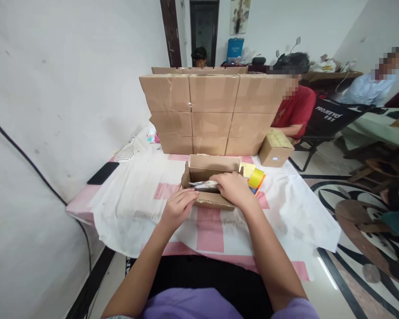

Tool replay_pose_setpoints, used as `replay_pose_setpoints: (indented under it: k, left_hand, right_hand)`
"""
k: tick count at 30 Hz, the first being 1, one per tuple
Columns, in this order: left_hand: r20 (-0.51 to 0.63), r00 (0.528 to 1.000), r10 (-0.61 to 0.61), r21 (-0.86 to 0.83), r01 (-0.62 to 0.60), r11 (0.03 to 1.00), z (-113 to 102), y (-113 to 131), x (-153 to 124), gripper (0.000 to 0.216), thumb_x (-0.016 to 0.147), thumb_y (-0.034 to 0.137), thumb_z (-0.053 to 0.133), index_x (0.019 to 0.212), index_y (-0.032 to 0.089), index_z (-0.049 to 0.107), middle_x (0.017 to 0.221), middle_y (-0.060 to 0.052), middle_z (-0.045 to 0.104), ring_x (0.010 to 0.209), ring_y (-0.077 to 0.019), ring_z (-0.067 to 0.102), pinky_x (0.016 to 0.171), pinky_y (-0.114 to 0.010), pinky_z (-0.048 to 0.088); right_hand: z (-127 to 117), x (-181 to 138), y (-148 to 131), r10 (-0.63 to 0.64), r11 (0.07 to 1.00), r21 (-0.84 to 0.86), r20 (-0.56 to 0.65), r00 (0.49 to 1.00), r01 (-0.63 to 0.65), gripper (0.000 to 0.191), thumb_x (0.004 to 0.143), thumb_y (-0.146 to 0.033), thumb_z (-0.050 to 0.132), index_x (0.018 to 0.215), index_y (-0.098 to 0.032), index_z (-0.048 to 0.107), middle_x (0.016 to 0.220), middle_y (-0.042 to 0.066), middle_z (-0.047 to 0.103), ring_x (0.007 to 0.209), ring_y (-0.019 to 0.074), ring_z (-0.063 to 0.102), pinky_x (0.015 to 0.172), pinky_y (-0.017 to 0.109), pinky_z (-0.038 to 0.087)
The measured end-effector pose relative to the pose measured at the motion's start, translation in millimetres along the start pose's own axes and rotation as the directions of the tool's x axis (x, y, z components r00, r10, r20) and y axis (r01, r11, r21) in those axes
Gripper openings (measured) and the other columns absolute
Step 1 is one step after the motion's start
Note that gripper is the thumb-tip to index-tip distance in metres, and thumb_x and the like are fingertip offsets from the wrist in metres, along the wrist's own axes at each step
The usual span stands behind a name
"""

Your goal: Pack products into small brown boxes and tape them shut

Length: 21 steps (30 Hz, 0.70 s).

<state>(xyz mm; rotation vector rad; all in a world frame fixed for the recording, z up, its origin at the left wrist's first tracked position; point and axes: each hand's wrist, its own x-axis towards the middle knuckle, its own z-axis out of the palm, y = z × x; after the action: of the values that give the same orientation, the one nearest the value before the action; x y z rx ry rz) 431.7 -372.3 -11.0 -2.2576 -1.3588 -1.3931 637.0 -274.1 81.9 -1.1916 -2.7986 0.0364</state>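
An open cardboard box (213, 201) sits on the table in front of me with its flaps up. Inside it lies a flat, thin, whitish packet (202, 184), whose kind I cannot make out. My right hand (233, 188) reaches over the box's right side, fingers closed on the packet's right end. At the left front corner, my left hand (179, 206) grips the box wall, its fingertips close to the packet's left end. Just right of the box are a roll of yellow tape (256, 178) and an orange-and-blue item (260, 182), partly hidden.
Stacked cardboard boxes (213, 113) form a wall behind the open box. A small taped carton (275, 150) stands at the right. A black phone (103, 173) lies at the table's left edge. Beyond sit a person in red (297, 108) and others.
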Motion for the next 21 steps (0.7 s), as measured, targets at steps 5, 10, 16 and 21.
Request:
replay_pose_setpoints:
  k: [5,10,16,21]
  left_hand:
    - [0.044,0.998,-0.05,0.011,0.049,0.999,-2.8,-3.0,-4.8,0.02,0.095,0.015,0.055,0.102,0.024,0.071,0.106,-0.004,0.079,0.107,-0.02,0.073,0.113,-0.05,0.046]
    - [0.053,0.998,-0.016,0.023,0.014,1.0,-3.7,-4.5,-7.0,0.02,0.093,0.013,0.057,0.103,0.025,0.07,0.106,-0.004,0.079,0.107,-0.0197,0.073,0.117,-0.053,0.04]
    - [0.027,0.999,-0.04,0.097,0.037,0.995,-2.5,-9.4,-7.4,0.026,0.088,0.016,0.065,0.109,0.03,0.071,0.132,-0.006,0.068,0.136,-0.0289,0.053,0.119,-0.06,0.034]
    - [-0.042,0.944,-0.328,-0.149,0.318,0.936,2.6,-21.0,0.3,0.088,0.082,0.032,0.076,0.155,0.032,0.027,0.166,-0.017,0.023,0.151,-0.0355,0.03,0.115,-0.06,0.038]
  right_hand:
    - [-2.2,-3.7,-9.5,0.039,0.999,-0.023,0.119,0.992,-0.036,0.036,0.09,-0.01,0.049,0.11,-0.024,0.075,0.1,0.013,0.078,0.093,0.0287,0.072,0.079,0.034,0.044]
    - [2.6,-5.9,-9.7,0.026,0.999,-0.02,0.057,0.998,-0.025,0.029,0.093,-0.015,0.049,0.103,-0.022,0.076,0.097,0.013,0.077,0.091,0.029,0.072,0.075,0.034,0.045]
    - [7.6,-5.4,-6.6,0.012,0.996,0.086,0.0,1.0,-0.012,0.025,0.094,-0.024,0.054,0.106,-0.024,0.077,0.098,0.013,0.078,0.092,0.0293,0.072,0.081,0.036,0.046]
    - [-2.8,-8.9,8.3,0.023,0.888,0.431,-0.392,0.92,0.161,0.029,0.096,-0.031,0.055,0.118,-0.026,0.072,0.113,0.006,0.076,0.106,0.0243,0.068,0.097,0.035,0.045]
